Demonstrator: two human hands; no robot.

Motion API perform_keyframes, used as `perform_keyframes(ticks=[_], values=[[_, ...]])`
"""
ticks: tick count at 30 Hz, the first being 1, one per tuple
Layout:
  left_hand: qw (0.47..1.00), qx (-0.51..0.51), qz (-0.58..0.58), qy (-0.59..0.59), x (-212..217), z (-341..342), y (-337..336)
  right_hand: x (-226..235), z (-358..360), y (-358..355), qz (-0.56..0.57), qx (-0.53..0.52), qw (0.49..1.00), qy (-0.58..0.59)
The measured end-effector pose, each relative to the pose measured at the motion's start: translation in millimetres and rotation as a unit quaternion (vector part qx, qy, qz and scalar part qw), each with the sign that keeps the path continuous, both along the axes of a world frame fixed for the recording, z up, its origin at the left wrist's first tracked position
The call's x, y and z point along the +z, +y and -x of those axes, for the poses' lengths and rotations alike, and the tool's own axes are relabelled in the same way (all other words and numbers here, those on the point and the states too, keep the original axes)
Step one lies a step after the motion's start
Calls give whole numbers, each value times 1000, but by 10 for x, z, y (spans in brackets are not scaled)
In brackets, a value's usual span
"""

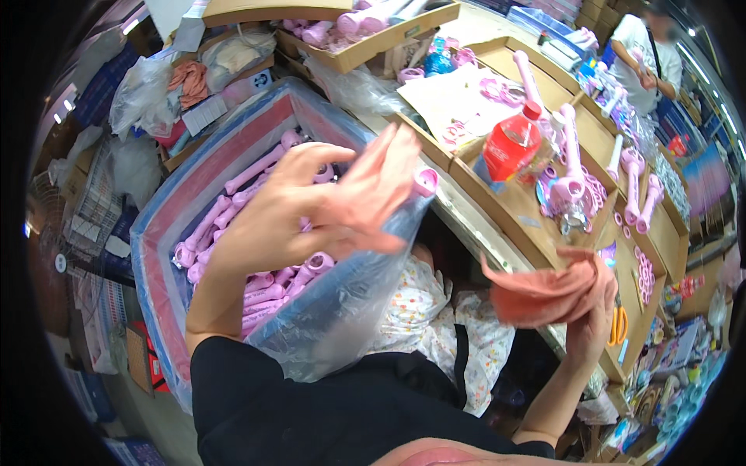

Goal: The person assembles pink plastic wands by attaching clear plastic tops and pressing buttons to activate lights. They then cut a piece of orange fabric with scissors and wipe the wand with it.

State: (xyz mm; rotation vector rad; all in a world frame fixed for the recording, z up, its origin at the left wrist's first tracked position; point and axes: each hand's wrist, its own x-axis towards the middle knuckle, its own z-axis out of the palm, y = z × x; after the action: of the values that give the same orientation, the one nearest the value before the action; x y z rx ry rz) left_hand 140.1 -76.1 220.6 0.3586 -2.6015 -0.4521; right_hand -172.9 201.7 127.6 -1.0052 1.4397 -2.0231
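Observation:
My left hand (287, 210) is raised over a large plastic-lined bin (311, 334) and blurred by motion. A pinkish, finger-like shape (373, 194) shows at its fingertips; I cannot make out whether it is held or part of the hand. In the bin lie many pink plastic wand-like pieces (264, 295) with round hollow heads. One such head (425, 181) shows at the bin's right rim. Off to the right, my right hand (594, 318) is closed on a crumpled salmon-coloured cloth (544, 295), which hangs leftward beside the workbench edge.
Cardboard trays (505, 210) on the bench hold more pink wands, a red-labelled bottle (513, 144) and orange-handled scissors (618, 322). A box of pink pieces (373, 35) stands behind the bin. Plastic bags (144, 97) lie at far left. A person (641, 62) stands at far right.

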Motion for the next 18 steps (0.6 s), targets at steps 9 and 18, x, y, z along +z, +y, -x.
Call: perform_keyframes(ticks=[9, 18], values=[[768, 367, -174, 495, -63, -1417, -894, -235, 69, 167, -105, -37, 991, -69], [770, 418, -148, 459, 2146, -2151, -3721, 146, -61, -164, -133, -69, 988, -41]])
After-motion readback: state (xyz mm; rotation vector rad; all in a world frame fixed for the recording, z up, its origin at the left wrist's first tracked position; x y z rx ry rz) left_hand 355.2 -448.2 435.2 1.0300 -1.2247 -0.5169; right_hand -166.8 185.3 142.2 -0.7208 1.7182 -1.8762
